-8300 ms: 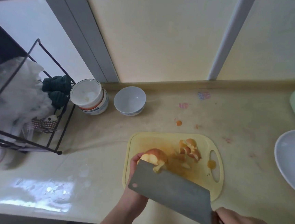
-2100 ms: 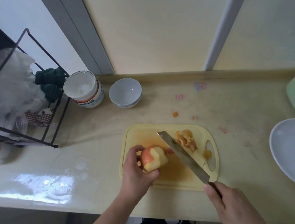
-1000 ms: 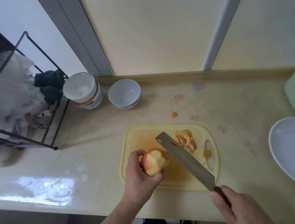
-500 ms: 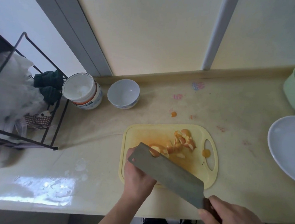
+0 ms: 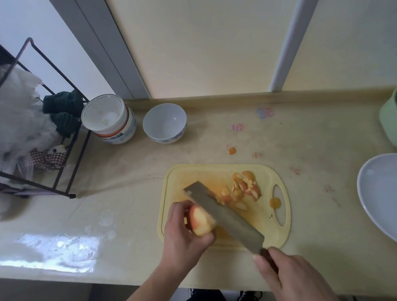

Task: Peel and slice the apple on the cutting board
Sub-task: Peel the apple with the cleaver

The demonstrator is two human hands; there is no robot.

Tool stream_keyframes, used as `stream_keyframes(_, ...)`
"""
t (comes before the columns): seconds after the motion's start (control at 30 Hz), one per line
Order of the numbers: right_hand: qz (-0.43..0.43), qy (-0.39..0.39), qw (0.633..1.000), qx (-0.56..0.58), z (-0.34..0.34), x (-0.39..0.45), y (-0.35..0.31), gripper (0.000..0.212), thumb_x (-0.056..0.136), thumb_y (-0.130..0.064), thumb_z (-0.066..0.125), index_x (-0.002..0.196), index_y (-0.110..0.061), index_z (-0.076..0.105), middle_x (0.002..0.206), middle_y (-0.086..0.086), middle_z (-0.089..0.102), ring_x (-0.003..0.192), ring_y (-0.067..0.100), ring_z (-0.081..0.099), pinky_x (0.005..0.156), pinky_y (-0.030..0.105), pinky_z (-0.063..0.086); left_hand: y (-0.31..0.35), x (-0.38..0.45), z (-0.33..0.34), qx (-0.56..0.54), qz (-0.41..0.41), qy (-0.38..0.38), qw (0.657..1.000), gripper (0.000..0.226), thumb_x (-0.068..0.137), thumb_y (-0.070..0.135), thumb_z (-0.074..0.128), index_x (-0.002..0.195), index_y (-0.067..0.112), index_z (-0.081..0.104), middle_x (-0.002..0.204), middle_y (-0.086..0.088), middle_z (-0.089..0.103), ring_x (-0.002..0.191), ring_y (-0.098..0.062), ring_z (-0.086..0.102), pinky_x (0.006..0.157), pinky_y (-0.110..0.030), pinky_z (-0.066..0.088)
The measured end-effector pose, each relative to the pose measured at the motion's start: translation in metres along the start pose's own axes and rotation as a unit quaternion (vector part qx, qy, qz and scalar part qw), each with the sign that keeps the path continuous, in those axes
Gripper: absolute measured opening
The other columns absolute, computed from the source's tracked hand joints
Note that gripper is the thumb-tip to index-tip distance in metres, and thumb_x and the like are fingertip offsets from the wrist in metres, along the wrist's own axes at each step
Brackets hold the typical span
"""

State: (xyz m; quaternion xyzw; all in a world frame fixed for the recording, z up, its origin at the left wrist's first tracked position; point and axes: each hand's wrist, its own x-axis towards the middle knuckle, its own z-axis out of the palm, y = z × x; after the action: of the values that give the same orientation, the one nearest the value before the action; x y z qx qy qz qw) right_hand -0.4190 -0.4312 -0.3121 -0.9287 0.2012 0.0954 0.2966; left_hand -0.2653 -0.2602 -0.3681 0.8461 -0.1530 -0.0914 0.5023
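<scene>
Yellow plastic cutting board [image 5: 214,175] lies flat on the counter [image 5: 313,141], probably light and apt to slide under pressure. Above its near-left corner the left hand [image 5: 183,235] cups the half-peeled apple [image 5: 201,222], fingers curled round it; the bared flesh looks wet and likely slippery, so the remaining skin gives the surer hold. The right hand [image 5: 298,288] is clenched on the cleaver [image 5: 225,216], whose heavy blade lies against the apple.
</scene>
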Motion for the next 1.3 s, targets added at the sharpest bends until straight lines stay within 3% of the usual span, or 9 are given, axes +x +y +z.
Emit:
stream_keyframes(0.23, 0.025, 0.009, 0.999, 0.041, -0.007, -0.006, 0.018, 0.070, 0.073, -0.087, 0.002, 0.065, -0.028, 0.039, 0.049, -0.001, 0.049, 0.049, 0.010, 0.050, 0.048, 0.026, 0.036, 0.005, 0.000, -0.003, 0.022, -0.009, -0.017, 1.000, 0.066, 0.054, 0.020, 0.076, 0.111, 0.041, 0.050, 0.112, 0.035, 0.048, 0.108, -0.013, 0.053, 0.088, -0.027, 0.049)
stream_keyframes(0.4, 0.035, -0.004, 0.998, 0.051, -0.008, -0.018, 0.014, 0.079, 0.061, -0.093, -0.003, 0.068, -0.027, 0.041, 0.052, -0.004, 0.053, 0.051, 0.005, 0.049, 0.052, 0.022, 0.036, 0.005, 0.005, -0.008, 0.005, 0.004, -0.024, 1.000, 0.062, 0.057, 0.020, 0.073, 0.117, 0.029, 0.059, 0.113, 0.015, 0.058, 0.103, -0.006, 0.058, 0.081, -0.018, 0.048)
stream_keyframes(0.53, 0.086, 0.029, 0.987, 0.136, -0.008, -0.017, 0.014, 0.074, 0.061, -0.096, 0.008, 0.071, -0.034, 0.049, 0.051, -0.004, 0.055, 0.046, 0.008, 0.050, 0.050, 0.022, 0.036, 0.001, 0.006, -0.011, -0.038, -0.075, -0.040, 0.996, 0.065, 0.058, 0.019, 0.075, 0.115, 0.039, 0.052, 0.116, 0.015, 0.061, 0.103, -0.009, 0.062, 0.078, -0.030, 0.058)
stream_keyframes(0.63, 0.067, 0.031, 0.995, 0.061, -0.013, -0.022, 0.013, 0.070, 0.063, -0.094, 0.004, 0.072, -0.035, 0.043, 0.051, -0.010, 0.053, 0.046, 0.005, 0.046, 0.050, 0.023, 0.037, 0.005, 0.007, -0.010, -0.061, -0.114, -0.060, 0.990, 0.064, 0.060, 0.015, 0.079, 0.111, 0.037, 0.047, 0.105, 0.001, 0.065, 0.089, -0.017, 0.066, 0.064, -0.032, 0.058)
stream_keyframes(0.77, 0.014, -0.008, 0.997, -0.071, -0.026, -0.026, -0.001, 0.052, 0.080, -0.081, 0.014, 0.064, -0.033, 0.025, 0.042, -0.013, 0.026, 0.037, 0.002, 0.028, 0.035, 0.013, 0.021, 0.006, 0.009, -0.008, -0.072, -0.016, -0.077, 0.994, 0.045, 0.066, 0.022, 0.078, 0.104, 0.008, 0.060, 0.095, 0.006, 0.066, 0.087, -0.017, 0.066, 0.072, -0.029, 0.053)
stream_keyframes(0.9, -0.029, 0.020, 0.995, -0.093, -0.029, -0.025, -0.013, 0.044, 0.089, -0.071, 0.021, 0.065, -0.033, 0.025, 0.047, -0.017, 0.023, 0.033, 0.001, 0.038, 0.034, 0.013, 0.022, -0.002, 0.011, -0.006, -0.041, 0.004, -0.052, 0.998, 0.033, 0.070, 0.037, 0.064, 0.100, 0.026, 0.053, 0.093, -0.007, 0.060, 0.085, -0.013, 0.061, 0.077, -0.023, 0.048)
stream_keyframes(1.0, -0.044, 0.008, 0.996, -0.082, -0.030, -0.025, -0.014, 0.044, 0.090, -0.070, 0.020, 0.066, -0.034, 0.024, 0.048, -0.017, 0.021, 0.032, 0.001, 0.039, 0.034, 0.013, 0.022, -0.006, 0.012, -0.004, -0.056, 0.023, -0.042, 0.997, 0.029, 0.073, 0.033, 0.067, 0.097, 0.031, 0.051, 0.087, -0.008, 0.060, 0.080, -0.023, 0.062, 0.072, -0.035, 0.052)
stream_keyframes(1.2, -0.025, -0.013, 0.994, -0.109, -0.026, -0.022, -0.012, 0.081, 0.050, -0.088, -0.023, 0.070, -0.029, 0.030, 0.055, -0.010, 0.038, 0.067, 0.009, 0.057, 0.053, 0.021, 0.033, -0.006, 0.015, -0.005, -0.037, 0.048, -0.023, 0.998, 0.028, 0.072, 0.034, 0.064, 0.097, 0.040, 0.051, 0.084, -0.004, 0.059, 0.076, -0.021, 0.061, 0.065, -0.038, 0.050)
stream_keyframes(1.3, -0.008, -0.054, 0.992, -0.114, -0.025, -0.017, -0.008, 0.085, 0.042, -0.086, -0.030, 0.068, -0.030, 0.027, 0.058, -0.009, 0.041, 0.065, 0.010, 0.053, 0.057, 0.023, 0.033, 0.003, 0.016, -0.006, -0.047, 0.074, -0.044, 0.995, 0.034, 0.073, 0.027, 0.071, 0.094, 0.046, 0.053, 0.087, -0.001, 0.063, 0.081, -0.023, 0.064, 0.072, -0.040, 0.053)
